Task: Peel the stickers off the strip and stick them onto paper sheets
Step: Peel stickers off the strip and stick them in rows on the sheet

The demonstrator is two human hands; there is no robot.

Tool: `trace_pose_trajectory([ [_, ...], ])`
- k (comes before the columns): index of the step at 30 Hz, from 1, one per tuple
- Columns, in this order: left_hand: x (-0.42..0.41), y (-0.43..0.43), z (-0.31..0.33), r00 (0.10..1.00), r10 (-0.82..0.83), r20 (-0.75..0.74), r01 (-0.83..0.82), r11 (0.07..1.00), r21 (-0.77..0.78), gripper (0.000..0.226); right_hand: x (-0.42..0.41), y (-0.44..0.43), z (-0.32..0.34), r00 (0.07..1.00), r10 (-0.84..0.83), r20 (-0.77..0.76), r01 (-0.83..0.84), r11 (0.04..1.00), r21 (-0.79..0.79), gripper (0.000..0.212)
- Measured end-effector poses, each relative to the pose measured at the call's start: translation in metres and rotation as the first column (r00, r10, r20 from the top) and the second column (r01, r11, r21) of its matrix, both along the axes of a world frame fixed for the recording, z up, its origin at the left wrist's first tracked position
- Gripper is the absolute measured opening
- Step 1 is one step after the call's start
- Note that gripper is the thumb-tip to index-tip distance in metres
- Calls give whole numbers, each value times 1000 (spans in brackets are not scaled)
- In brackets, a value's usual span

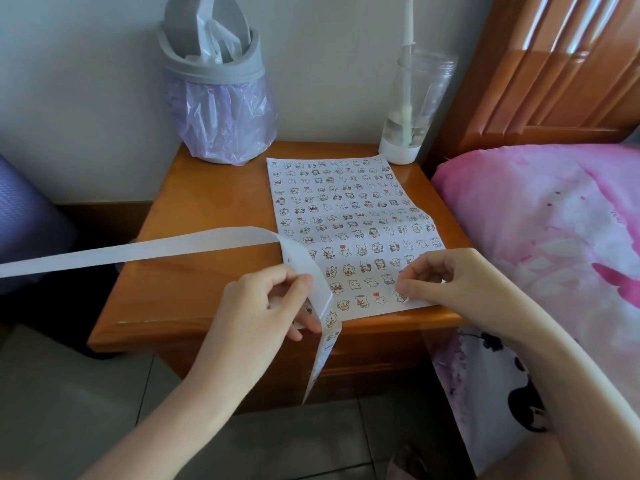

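The right hand [437, 276] pinches, apparently pressing down, a sticker [401, 296] in the bottom row of the nearly filled paper sheet [367, 311]. The left hand [273, 303] grips the strip [173, 247], whose hanging end holds more stickers.

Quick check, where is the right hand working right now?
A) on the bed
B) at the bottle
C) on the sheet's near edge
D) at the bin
C: the right hand pinches a sticker at the sheet's near row, while the left hand holds the strip.
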State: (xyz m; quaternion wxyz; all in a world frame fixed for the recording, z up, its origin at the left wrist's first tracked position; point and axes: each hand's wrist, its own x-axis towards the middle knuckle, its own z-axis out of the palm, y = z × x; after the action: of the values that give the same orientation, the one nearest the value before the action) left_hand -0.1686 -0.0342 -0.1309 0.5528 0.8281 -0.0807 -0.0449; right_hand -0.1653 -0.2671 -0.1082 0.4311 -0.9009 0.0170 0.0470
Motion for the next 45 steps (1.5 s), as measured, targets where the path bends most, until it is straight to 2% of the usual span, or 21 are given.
trace_pose_trajectory([
  [21,1,0,-1,1000,-10,-2,10,1000,18,18,0,2,-7,997,1,83,5,997,-73,5],
  [28,2,1,0,1000,-12,5,12,1000,25,15,1,3,-11,997,-4,79,13,993,-115,18],
  [35,2,1,0,1000,-20,1,20,998,52,16,3,2,-13,997,9,74,0,991,-133,21],
  [40,2,2,-1,1000,-16,-2,17,999,44,16,4,-3,-15,993,28,112,-9,985,-170,12],
  [45,3,1,0,1000,-19,-5,19,999,40,12,3,-2,-13,996,33,77,-24,993,-119,20],
])
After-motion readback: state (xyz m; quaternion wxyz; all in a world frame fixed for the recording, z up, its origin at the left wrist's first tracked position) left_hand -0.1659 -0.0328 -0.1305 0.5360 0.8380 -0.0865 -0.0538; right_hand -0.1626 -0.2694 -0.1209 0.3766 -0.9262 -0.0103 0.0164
